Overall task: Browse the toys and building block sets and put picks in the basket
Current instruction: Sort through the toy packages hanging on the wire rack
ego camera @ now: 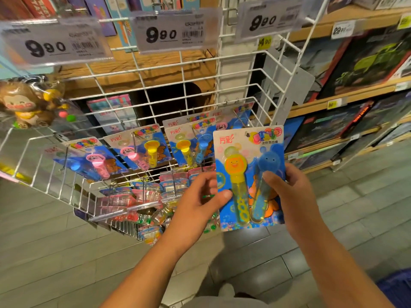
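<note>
Right in front of the wire rack [155, 90], a bubble wand pack [250, 176] is being checked out, gripped by both hands: left hand [200, 196] at 9 o'clock, right hand [289, 192] at 3. Browsing step, probably. Next it'd need lowering toward the blue basket [395, 287], barely seen at 5 o'clock.

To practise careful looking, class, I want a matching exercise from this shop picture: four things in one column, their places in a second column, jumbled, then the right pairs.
Things
1. bubble wand pack
2. monkey toy
3. blue basket
4. boxed building sets

Places
A. on the wooden shelves at right
B. held in both hands, left hand and right hand
C. bottom right corner, low by the floor
D. hanging at the far left of the wire rack

Pairs: 1-B, 2-D, 3-C, 4-A
</note>
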